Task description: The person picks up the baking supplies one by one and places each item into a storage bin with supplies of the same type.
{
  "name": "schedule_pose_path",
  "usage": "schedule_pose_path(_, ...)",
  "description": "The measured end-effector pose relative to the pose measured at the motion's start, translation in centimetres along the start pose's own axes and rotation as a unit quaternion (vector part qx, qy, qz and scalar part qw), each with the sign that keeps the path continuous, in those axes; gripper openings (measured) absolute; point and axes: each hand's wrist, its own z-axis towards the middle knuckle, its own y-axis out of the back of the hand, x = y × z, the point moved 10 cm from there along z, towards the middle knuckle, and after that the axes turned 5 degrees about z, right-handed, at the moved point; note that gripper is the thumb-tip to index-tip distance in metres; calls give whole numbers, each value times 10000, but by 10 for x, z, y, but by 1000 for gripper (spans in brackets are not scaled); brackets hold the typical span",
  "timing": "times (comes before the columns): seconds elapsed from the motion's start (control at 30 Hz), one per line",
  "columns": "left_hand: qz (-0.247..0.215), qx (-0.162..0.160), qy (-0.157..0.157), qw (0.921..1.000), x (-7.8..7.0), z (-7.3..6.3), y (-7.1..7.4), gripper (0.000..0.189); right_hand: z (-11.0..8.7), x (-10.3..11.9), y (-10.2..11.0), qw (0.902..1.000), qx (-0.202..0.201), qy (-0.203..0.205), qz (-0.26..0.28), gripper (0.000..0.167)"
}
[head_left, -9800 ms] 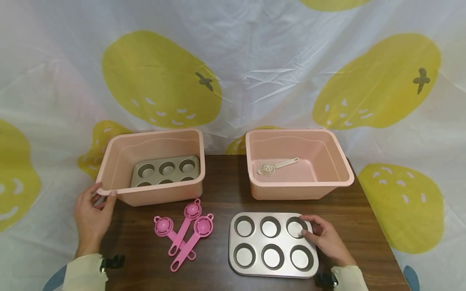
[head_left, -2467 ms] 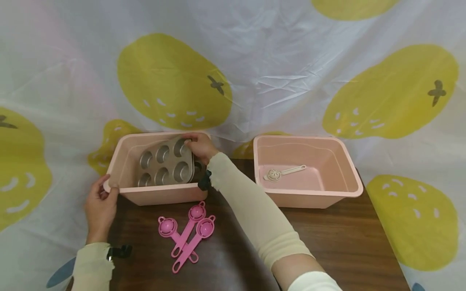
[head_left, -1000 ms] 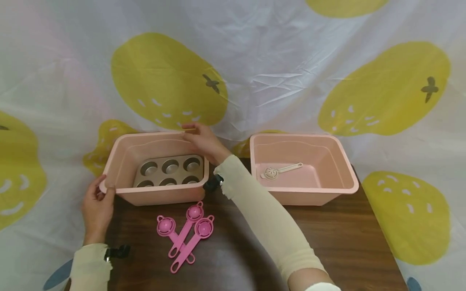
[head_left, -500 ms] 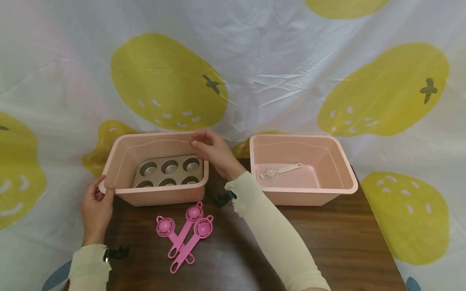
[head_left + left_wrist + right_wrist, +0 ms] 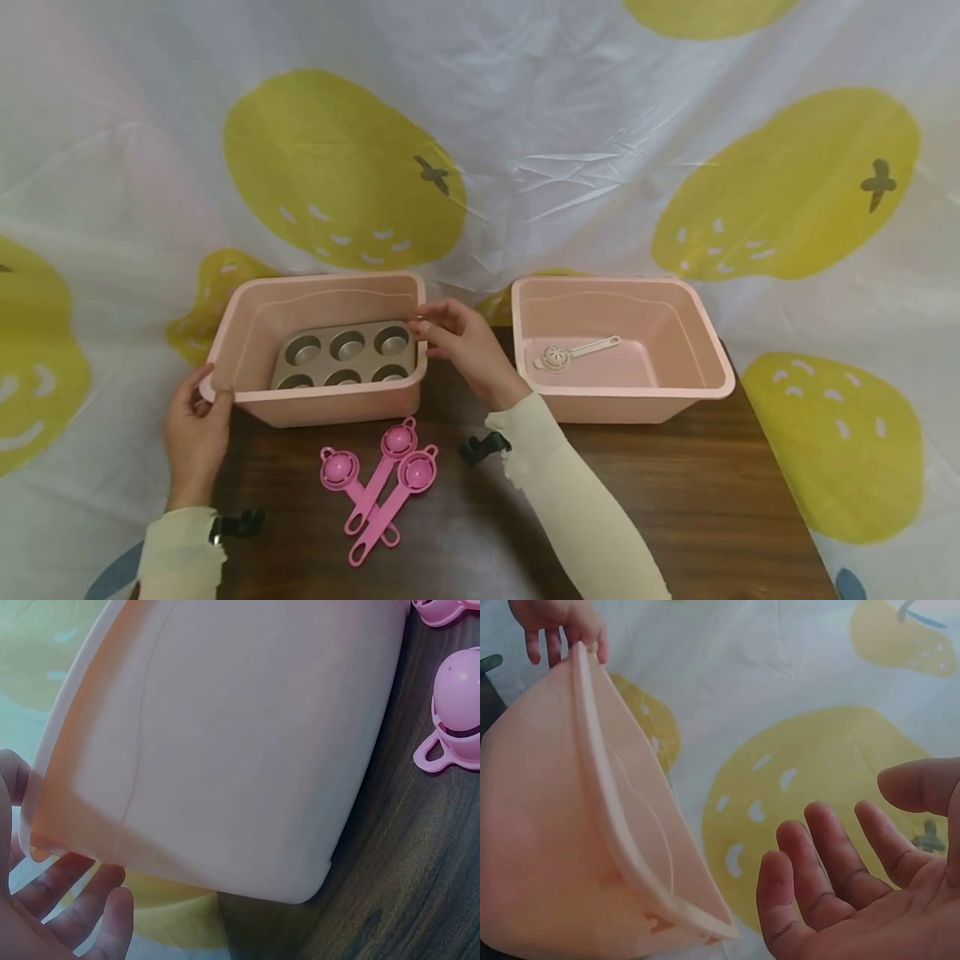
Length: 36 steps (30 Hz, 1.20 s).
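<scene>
At its front left corner, my left hand (image 5: 197,433) holds the rim of the left pink bin (image 5: 330,408), thumb and fingers about the edge in the left wrist view. A metal muffin pan (image 5: 330,354) lies flat inside; whether another is beneath it cannot be seen. Beside the bin's right rim hovers my right hand (image 5: 468,350). Its relaxed fingers (image 5: 825,862) hold nothing in the right wrist view. In front of the bin, three pink egg separators (image 5: 397,504) lie crossed on the table.
To the right stands a second pink bin (image 5: 622,404) with a beige egg separator (image 5: 557,358) inside. Both bins are on a dark wooden table (image 5: 712,500), before a white curtain (image 5: 562,100) with yellow fruit prints.
My right hand took the muffin pan from the table's front, lowered it into the left bin and let go. It has since drawn back rightward. My left hand stays on the rim.
</scene>
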Motion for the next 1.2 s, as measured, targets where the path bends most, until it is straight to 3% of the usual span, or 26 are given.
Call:
schedule_pose_path(0.7,-22,-7,-140,9999,-5,-1,3,46,-48,10,33,9975,-226,450,-488,29)
schedule_pose_path(1.2,104,-3,-134,9999,-6,-2,3,46,-88,29,80,9879,-769,897,-1003,26)
